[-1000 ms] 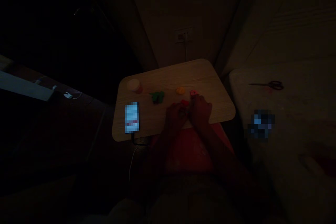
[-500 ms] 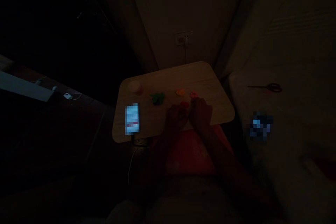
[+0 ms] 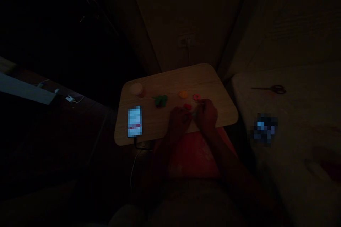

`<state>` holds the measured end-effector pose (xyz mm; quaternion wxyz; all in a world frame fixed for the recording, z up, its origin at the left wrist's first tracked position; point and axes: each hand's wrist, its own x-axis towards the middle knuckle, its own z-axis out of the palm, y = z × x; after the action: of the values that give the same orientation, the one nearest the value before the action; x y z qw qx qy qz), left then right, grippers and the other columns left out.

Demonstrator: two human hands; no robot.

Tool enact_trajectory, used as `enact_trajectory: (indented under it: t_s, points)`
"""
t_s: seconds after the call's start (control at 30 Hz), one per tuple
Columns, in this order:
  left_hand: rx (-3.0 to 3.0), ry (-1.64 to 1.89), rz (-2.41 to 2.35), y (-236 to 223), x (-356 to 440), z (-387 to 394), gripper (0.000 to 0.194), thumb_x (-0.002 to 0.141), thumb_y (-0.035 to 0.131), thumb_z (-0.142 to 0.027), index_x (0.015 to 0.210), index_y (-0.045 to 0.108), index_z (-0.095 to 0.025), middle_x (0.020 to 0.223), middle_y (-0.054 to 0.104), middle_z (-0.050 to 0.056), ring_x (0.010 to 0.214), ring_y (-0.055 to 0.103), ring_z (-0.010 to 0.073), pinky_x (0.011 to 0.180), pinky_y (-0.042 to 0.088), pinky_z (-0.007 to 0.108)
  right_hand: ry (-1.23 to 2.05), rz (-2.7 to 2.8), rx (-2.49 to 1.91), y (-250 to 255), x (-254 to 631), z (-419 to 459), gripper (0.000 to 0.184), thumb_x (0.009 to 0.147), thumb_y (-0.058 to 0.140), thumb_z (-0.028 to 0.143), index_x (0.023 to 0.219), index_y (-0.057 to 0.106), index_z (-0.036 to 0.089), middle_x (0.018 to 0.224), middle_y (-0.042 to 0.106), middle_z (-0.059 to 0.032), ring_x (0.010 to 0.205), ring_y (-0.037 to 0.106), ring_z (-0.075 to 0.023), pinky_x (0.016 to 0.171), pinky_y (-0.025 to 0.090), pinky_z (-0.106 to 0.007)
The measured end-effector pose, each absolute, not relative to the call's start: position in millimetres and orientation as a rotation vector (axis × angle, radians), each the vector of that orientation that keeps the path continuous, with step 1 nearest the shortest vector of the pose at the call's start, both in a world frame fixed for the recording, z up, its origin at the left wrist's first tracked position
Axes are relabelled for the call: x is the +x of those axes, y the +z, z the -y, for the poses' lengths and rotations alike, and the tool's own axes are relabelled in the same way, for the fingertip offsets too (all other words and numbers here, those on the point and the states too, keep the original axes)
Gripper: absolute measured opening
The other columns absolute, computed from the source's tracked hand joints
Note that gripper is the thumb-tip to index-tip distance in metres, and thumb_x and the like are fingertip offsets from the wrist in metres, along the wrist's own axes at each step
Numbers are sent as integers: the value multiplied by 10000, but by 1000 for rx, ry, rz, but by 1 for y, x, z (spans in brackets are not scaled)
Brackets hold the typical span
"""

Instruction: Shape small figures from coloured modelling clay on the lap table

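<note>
Over the near edge of the small wooden table (image 3: 170, 78), my left hand (image 3: 179, 120) is closed, fingertips pinched toward the other hand. My right hand (image 3: 206, 115) is closed too, just to its right. Between the fingertips shows a small pale bit (image 3: 194, 114), too dim to name. A red piece (image 3: 187, 106) lies just beyond my left fingers. Past my right hand sits a pink flower-shaped piece (image 3: 196, 97), with a yellow-orange piece (image 3: 183, 94) to its left. Farther left are green leaf-like pieces (image 3: 160, 100).
A lit phone (image 3: 134, 121) with a cable is at the table's left, a round pale container (image 3: 136, 89) behind it. Scissors (image 3: 274, 89) and a blurred-out object (image 3: 264, 128) lie on the pale surface at right. A wall socket (image 3: 186, 40) is behind. The room is very dark.
My right hand has shifted slightly right, opening a gap between the hands where a pale bit now shows. The pieces on the table stay in place.
</note>
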<state>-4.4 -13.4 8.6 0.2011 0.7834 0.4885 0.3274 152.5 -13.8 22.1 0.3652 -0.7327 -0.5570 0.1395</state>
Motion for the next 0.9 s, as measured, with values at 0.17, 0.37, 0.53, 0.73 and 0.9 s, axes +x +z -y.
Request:
enact_trajectory:
  t_s: [0.17, 0.37, 0.53, 0.73, 0.9]
  points:
    - [2089, 981, -1348, 10, -5, 16, 99, 863, 758, -192, 956, 743, -224, 1026, 796, 61, 1006, 720, 245, 1117, 479, 490, 369, 1442, -1891, 24, 152, 15, 302, 972, 399, 167, 1136, 652, 149, 1172, 732, -155, 1010, 662, -280, 859, 419, -363]
    - [2039, 998, -1380, 10, -4, 17, 178, 836, 736, -112, 975, 724, -223, 1044, 792, 53, 1021, 714, 256, 1039, 527, 452, 343, 1544, -1978, 26, 144, 13, 285, 996, 427, 172, 1124, 680, 146, 1128, 740, -152, 943, 663, -264, 817, 374, -357]
    - [2053, 978, -1362, 7, -4, 16, 235, 812, 743, -85, 998, 727, -229, 1069, 782, 54, 1065, 693, 267, 1063, 512, 463, 314, 1603, -1998, 27, 140, 11, 277, 1014, 434, 189, 1100, 693, 143, 1096, 737, -153, 925, 653, -257, 794, 351, -351]
    - [2032, 1062, -1335, 4, -6, 13, 206, 797, 765, -78, 943, 725, -218, 1078, 738, 68, 1063, 672, 249, 993, 539, 413, 358, 1546, -1921, 24, 143, 10, 287, 976, 439, 173, 1108, 692, 150, 1125, 742, -158, 958, 661, -268, 827, 388, -356]
    - [1928, 1065, -1354, 5, -5, 14, 129, 837, 780, -151, 936, 724, -212, 995, 761, 54, 956, 705, 228, 913, 557, 372, 398, 1393, -1837, 20, 148, 8, 303, 969, 411, 208, 1099, 681, 161, 1128, 752, -151, 972, 673, -281, 834, 423, -363]
